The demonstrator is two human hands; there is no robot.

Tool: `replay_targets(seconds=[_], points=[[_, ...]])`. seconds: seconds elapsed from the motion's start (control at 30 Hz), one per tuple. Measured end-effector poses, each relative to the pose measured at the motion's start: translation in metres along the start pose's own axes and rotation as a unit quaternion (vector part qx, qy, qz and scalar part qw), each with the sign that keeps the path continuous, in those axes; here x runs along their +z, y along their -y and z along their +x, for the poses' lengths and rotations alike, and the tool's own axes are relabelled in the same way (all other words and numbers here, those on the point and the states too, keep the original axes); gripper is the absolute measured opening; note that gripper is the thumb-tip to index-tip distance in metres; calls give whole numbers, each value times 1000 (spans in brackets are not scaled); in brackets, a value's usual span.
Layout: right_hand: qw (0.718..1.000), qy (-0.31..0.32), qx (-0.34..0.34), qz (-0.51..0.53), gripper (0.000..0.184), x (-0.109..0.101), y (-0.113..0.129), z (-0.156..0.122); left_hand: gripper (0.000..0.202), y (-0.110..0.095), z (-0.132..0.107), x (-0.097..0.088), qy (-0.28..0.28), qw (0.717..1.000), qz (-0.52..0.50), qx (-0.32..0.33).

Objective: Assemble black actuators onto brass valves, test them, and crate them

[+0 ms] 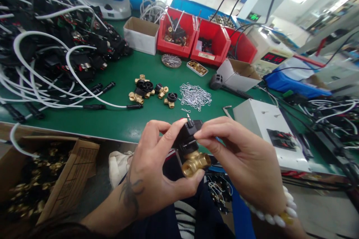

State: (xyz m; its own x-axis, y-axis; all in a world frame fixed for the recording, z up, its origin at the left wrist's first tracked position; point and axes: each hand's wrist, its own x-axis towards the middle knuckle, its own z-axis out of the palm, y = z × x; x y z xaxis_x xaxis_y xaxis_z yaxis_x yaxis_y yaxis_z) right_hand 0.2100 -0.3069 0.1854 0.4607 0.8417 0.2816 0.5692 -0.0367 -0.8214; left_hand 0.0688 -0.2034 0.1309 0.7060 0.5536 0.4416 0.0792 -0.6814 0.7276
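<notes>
My left hand (157, 171) is closed round a brass valve (193, 162) with a black housing on top, thumb beneath the brass body and fingers over the housing. It is held tilted above my lap, in front of the bench edge. A thin metal wire shows across the neck below the black housing (188, 130). My right hand (238, 153) touches the housing's right side, thumb and forefinger pinched together; anything between them is hidden. Beyond the hands lie a pile of silver wire clips (195, 96) and several brass valve bodies (136, 98), some with black caps.
Black parts with white cables (81, 56) crowd the left bench. Red bins (176, 46), a white box (140, 41) and a dish of pins (171, 61) stand behind. A grey control box (252, 119) is at right. A carton (70, 179) of brass parts sits lower left.
</notes>
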Motion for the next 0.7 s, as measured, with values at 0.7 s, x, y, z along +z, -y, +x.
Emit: replay_targets(seconds=[0.7], points=[[903, 19, 91, -419, 38, -28, -112, -71, 67, 41, 5, 24, 50, 990, -95, -92]])
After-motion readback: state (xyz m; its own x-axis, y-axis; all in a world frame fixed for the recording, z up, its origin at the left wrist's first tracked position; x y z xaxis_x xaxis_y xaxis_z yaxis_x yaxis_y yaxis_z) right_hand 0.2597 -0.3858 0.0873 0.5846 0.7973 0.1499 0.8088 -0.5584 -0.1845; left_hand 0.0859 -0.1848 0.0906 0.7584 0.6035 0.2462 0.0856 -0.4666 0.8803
